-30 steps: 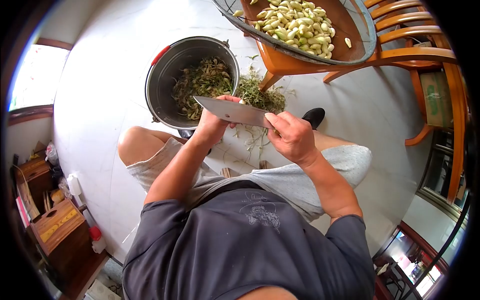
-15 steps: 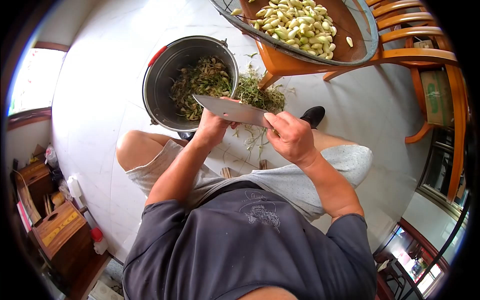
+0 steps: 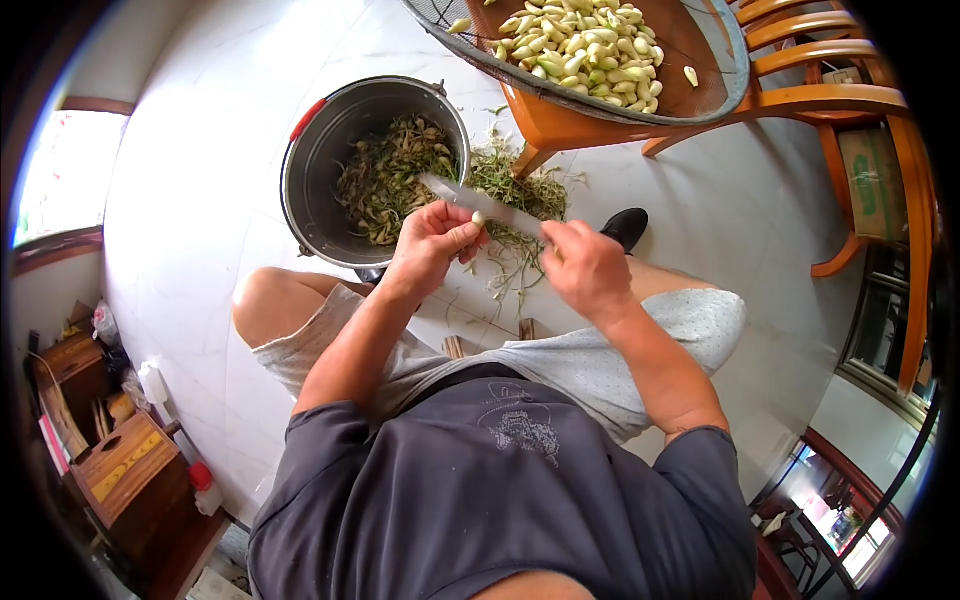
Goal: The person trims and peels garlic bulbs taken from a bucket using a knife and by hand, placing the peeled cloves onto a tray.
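At six o'clock, nearest the camera, is the person's dark shirt [image 3: 500, 490], with grey shorts [image 3: 655, 325] spread beyond it. Past the lap, at half past two from the middle of the view, the right hand [image 3: 590, 268] is closed round the handle end of a broad-bladed knife [image 3: 510, 216], whose tip points toward ten o'clock. At eleven o'clock, the left hand [image 3: 432, 243] pinches a pale bulb [image 3: 479, 218] between thumb and fingers, right beside the blade; blur hides whether the edge touches it.

Half a second ago the blade's broad face covered much of the left fingers. Now it has turned to a thin, smeared strip and its tip has shifted outward, so the left thumb and the bulb show plainly. That suggests a working stroke of the knife at the bulb, with the left grip holding it steady.

Farther out, at half past twelve, green and straw-coloured trimmings [image 3: 520, 192] lie on the floor. At eleven, a metal bucket [image 3: 312, 205] stands partly filled with similar scraps [image 3: 395, 180]. Farther still, toward one, a mesh basket [image 3: 741, 62] holds a heap of pale bulbs [image 3: 590, 55] above the seat of a wooden chair [image 3: 545, 125].
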Demonstrator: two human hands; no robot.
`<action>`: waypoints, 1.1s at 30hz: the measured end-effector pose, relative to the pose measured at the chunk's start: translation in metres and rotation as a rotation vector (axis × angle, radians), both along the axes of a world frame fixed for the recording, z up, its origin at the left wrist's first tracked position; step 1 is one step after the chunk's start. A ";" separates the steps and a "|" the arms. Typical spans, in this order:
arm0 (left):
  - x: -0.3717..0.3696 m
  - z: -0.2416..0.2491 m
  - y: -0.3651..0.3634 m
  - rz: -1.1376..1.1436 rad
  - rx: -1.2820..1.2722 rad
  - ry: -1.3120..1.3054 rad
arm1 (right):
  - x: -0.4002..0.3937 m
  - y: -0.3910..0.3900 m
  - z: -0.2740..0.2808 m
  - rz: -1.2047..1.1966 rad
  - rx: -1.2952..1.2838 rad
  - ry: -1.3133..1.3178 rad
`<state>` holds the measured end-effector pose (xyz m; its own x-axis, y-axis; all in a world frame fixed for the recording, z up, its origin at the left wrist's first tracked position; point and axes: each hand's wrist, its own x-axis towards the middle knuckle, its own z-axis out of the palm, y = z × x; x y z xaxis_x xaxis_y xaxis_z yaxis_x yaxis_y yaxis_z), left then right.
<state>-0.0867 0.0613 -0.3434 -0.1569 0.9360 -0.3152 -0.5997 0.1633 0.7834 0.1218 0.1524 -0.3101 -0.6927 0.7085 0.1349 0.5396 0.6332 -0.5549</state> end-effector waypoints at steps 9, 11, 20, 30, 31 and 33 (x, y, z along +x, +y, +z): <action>0.003 0.007 0.004 0.020 0.116 -0.008 | 0.012 0.022 0.009 -0.212 -0.376 -0.135; 0.006 0.009 0.007 0.100 0.082 0.026 | 0.010 0.020 0.007 -0.204 -0.344 -0.043; 0.004 -0.008 0.008 0.343 -0.008 0.324 | -0.002 0.000 0.019 -0.141 -0.425 0.204; 0.014 -0.011 0.010 0.294 0.005 0.365 | -0.002 -0.004 0.005 -0.070 -0.312 0.116; 0.014 -0.011 0.010 0.288 0.002 0.358 | -0.002 -0.004 0.005 -0.068 -0.311 0.119; 0.014 -0.010 0.010 0.278 -0.005 0.345 | -0.002 -0.004 0.004 -0.063 -0.309 0.124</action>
<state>-0.0731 0.0717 -0.3535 -0.4993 0.8419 -0.2048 -0.3252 0.0371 0.9449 0.1203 0.1488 -0.3063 -0.6378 0.7701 -0.0120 0.4887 0.3926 -0.7791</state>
